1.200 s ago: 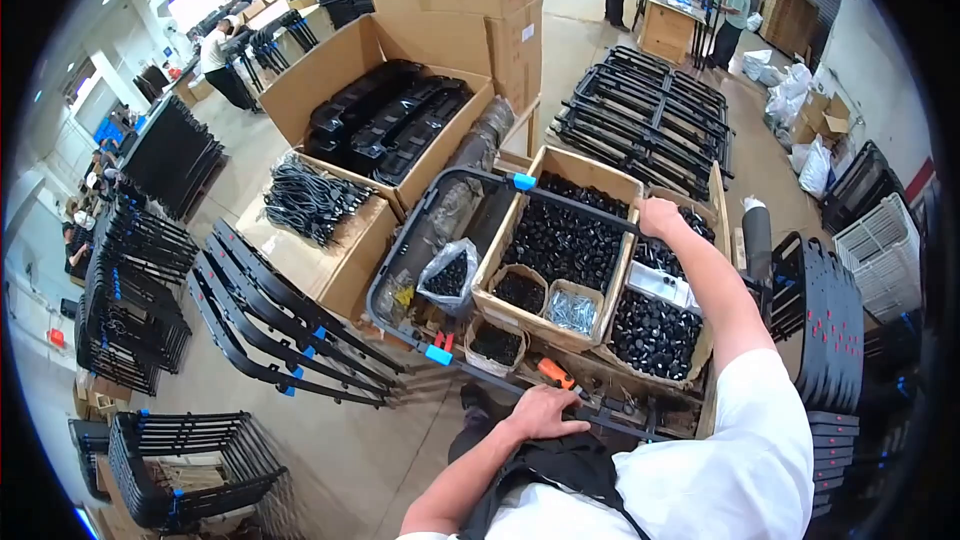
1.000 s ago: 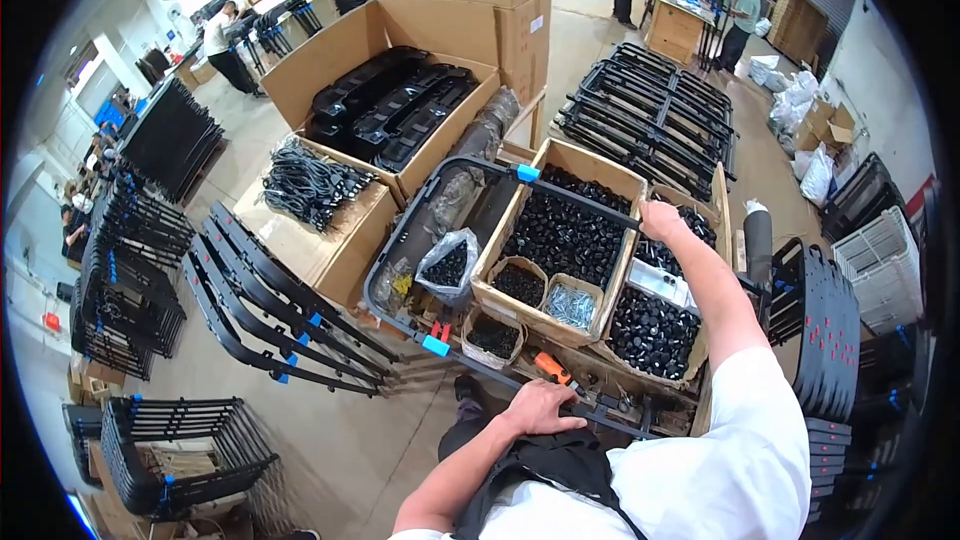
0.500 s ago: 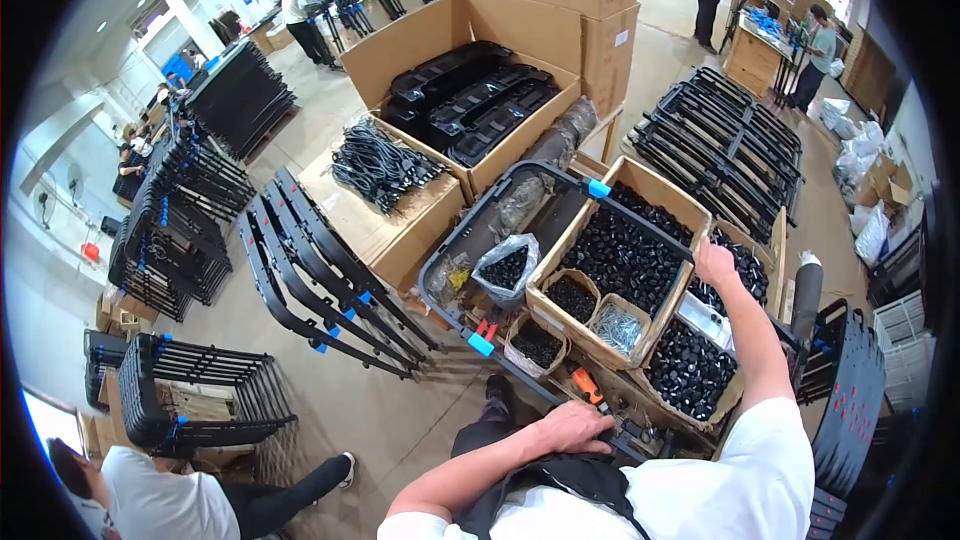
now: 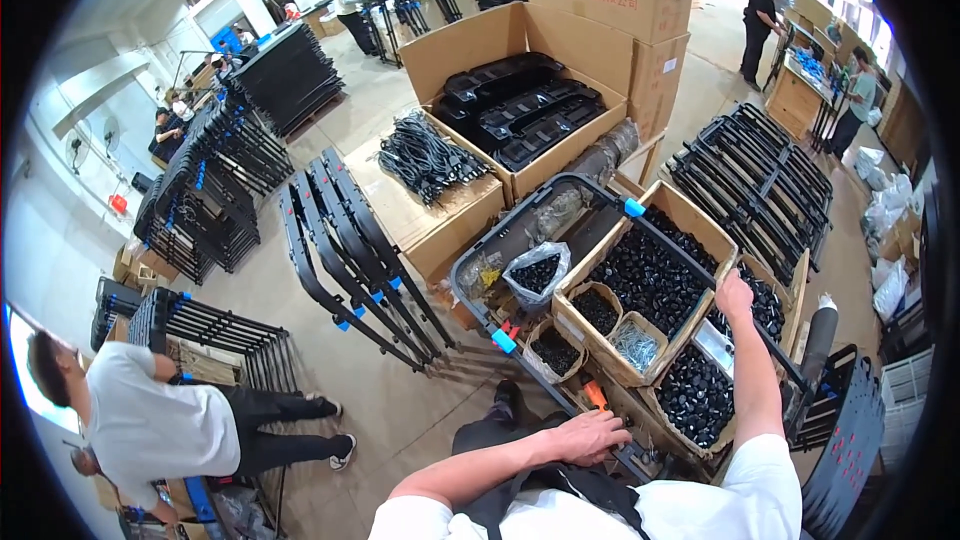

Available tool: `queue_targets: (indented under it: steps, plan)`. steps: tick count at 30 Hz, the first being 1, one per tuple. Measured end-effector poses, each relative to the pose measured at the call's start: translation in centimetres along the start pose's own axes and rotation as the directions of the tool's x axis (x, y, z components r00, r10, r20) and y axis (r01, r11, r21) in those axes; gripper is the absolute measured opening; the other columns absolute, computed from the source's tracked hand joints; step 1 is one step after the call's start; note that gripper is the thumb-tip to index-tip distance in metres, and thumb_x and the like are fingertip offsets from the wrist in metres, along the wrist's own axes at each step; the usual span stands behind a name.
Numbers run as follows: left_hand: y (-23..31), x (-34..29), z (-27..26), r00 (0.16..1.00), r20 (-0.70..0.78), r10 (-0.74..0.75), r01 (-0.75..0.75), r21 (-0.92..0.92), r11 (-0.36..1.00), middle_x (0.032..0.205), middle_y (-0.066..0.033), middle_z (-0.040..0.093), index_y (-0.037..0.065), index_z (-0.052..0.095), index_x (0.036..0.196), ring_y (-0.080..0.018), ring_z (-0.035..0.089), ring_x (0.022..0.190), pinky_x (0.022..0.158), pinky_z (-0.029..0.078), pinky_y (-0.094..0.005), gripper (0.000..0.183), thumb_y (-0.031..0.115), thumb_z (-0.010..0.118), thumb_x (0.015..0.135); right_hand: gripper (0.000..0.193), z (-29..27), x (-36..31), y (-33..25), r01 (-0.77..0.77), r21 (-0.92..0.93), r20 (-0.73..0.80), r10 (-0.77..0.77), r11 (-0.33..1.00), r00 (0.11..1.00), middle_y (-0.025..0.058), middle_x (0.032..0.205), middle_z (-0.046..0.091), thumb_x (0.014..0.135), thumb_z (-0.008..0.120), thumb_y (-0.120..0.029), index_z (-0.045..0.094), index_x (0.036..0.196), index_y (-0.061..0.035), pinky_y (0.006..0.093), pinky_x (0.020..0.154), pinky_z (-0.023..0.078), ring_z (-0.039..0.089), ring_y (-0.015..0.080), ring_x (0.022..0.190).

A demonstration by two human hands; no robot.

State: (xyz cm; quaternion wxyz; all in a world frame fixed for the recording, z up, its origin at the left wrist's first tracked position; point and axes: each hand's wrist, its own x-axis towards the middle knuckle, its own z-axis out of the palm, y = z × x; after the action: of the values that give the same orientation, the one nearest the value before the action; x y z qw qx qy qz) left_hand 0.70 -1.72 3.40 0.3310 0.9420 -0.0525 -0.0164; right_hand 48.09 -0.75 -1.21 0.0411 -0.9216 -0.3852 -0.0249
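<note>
A black tubular frame (image 4: 478,252) with rounded corners and blue clips (image 4: 634,207) lies across the cardboard boxes in front of me. My right hand (image 4: 735,295) is closed round its far right tube. Nearer my body, my left hand (image 4: 592,437) curls over the frame's near end, its fingertips partly hidden. Beneath the frame, a cardboard box (image 4: 570,318) holds many black plastic parts (image 4: 650,262), plus small tubs of black pieces and silver screws (image 4: 634,345). An orange-and-black power tool (image 4: 595,393) lies just beyond my left hand.
Several black frames (image 4: 345,240) stand on the floor to the left. Bundled black cables (image 4: 430,157) lie on a carton, beside an open box (image 4: 465,30) of black plastic trays. A person in a white shirt (image 4: 165,405) stands at the lower left. More frames (image 4: 755,180) are stacked at the right.
The whole view has shifted, so the scene sits farther right and lower. Both hands stay on the frame. The person at the lower left has moved and shows more fully.
</note>
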Motion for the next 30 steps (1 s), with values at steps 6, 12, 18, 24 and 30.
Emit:
queue_targets:
  steps: [6, 12, 18, 24, 30]
  plan:
    - [-2.0, -2.4, -1.9, 0.895, -0.375, -0.243, 0.157, -0.245, 0.957, 0.127, -0.0191, 0.065, 0.005, 0.055, 0.141, -0.0381, 0.062, 0.120, 0.104, 0.051, -0.0488, 0.054, 0.011, 0.066, 0.089, 0.047, -0.7, -1.3, 0.5, -0.017, 0.055, 0.007, 0.017, 0.998, 1.000, 0.0299, 0.102, 0.074, 0.099, 0.063, -0.035, 0.051, 0.123, 0.0037, 0.0557, 0.084, 0.058, 0.073, 0.0467, 0.095]
    - [-12.2, -8.6, -9.2, 0.503, -0.673, -0.542, 0.292, -0.458, 0.840, 0.117, -0.0129, 0.068, 0.002, 0.061, 0.136, -0.0220, 0.067, 0.105, 0.096, 0.054, -0.0349, 0.042, 0.009, 0.064, 0.095, 0.061, -3.2, -12.3, -6.8, 0.214, 0.186, 0.138, -0.242, 0.959, 0.961, 0.0261, 0.107, 0.072, 0.093, 0.066, -0.032, 0.046, 0.144, -0.0064, 0.0553, 0.086, 0.057, 0.071, 0.0453, 0.098]
    - [-29.2, -10.6, -22.4, 0.034, -0.626, -0.779, 0.013, -0.779, 0.627, 0.105, -0.0079, 0.073, 0.000, 0.066, 0.126, -0.0177, 0.068, 0.093, 0.084, 0.056, -0.0322, 0.031, 0.012, 0.063, 0.097, 0.035, -12.7, -28.1, -15.7, 0.173, 0.373, 0.677, -0.395, 0.911, 0.621, 0.0159, 0.099, 0.076, 0.091, 0.071, -0.037, 0.072, 0.112, -0.0089, 0.0462, 0.084, 0.058, 0.073, 0.0349, 0.094]
    - [-44.4, -11.8, -33.5, -0.198, -0.373, -0.906, -0.146, -0.903, 0.404, 0.103, -0.0107, 0.071, 0.002, 0.068, 0.120, -0.0190, 0.067, 0.081, 0.065, 0.057, -0.0340, 0.033, 0.013, 0.068, 0.089, 0.039, -12.6, -35.0, -18.3, 0.153, 0.284, 0.576, -0.296, 0.947, 0.762, 0.0205, 0.102, 0.073, 0.090, 0.076, -0.034, 0.062, 0.110, -0.0044, 0.0487, 0.084, 0.057, 0.071, 0.0417, 0.098]
    - [-56.2, -20.7, -42.4, -0.513, -0.328, -0.793, 0.095, -0.940, 0.328, 0.120, -0.0229, 0.075, 0.005, 0.077, 0.114, -0.0379, 0.070, 0.117, 0.104, 0.053, -0.0457, 0.037, 0.021, 0.065, 0.083, 0.057, -7.5, -35.8, -19.3, -0.013, -0.049, 0.492, 0.035, 0.999, 0.870, 0.0242, 0.074, 0.072, 0.104, 0.054, -0.046, 0.074, 0.074, -0.0029, 0.0519, 0.077, 0.058, 0.073, 0.0440, 0.077]
